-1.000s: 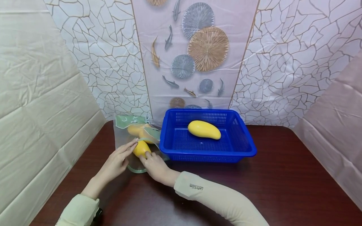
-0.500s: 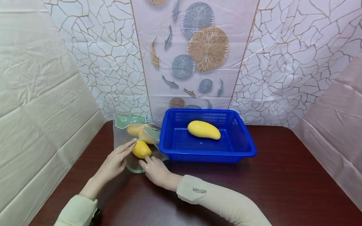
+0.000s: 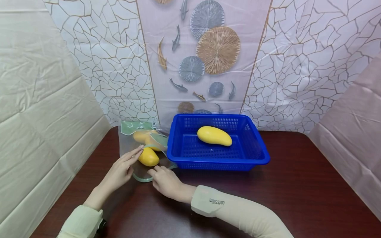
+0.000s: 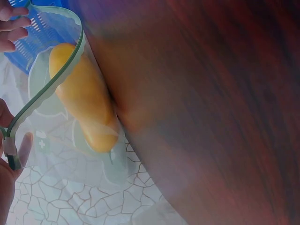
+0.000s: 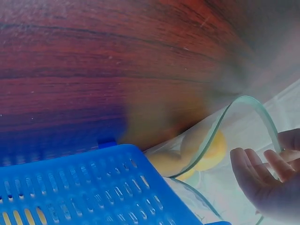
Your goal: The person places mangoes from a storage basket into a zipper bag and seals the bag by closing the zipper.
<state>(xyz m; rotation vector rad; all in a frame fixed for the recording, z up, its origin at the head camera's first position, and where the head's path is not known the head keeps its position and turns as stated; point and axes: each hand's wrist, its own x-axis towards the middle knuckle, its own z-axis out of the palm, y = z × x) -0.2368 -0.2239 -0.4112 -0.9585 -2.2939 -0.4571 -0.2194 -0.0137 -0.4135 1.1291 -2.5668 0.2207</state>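
Note:
A clear zip bag (image 3: pixel 128 145) with green print lies at the table's left, its green-edged mouth spread toward me. Inside it are yellow mangoes, the front mango (image 3: pixel 148 157) just within the mouth and others behind the film. My left hand (image 3: pixel 120 168) pinches the upper rim; the left wrist view shows the zip slider (image 4: pixel 9 146) beside its thumb. My right hand (image 3: pixel 166 180) is at the lower right of the mouth, fingers loosely bent and apart from the mango. Another mango (image 3: pixel 214 136) lies in the blue basket (image 3: pixel 218 161).
The basket stands right beside the bag, against the patterned backdrop (image 3: pixel 190 89). Cloth panels (image 3: pixel 38 99) flank the dark red wooden table (image 3: pixel 297 185) on both sides.
My right hand has let go of the front mango and drawn back toward the lower right. The left hand has stayed at the rim.

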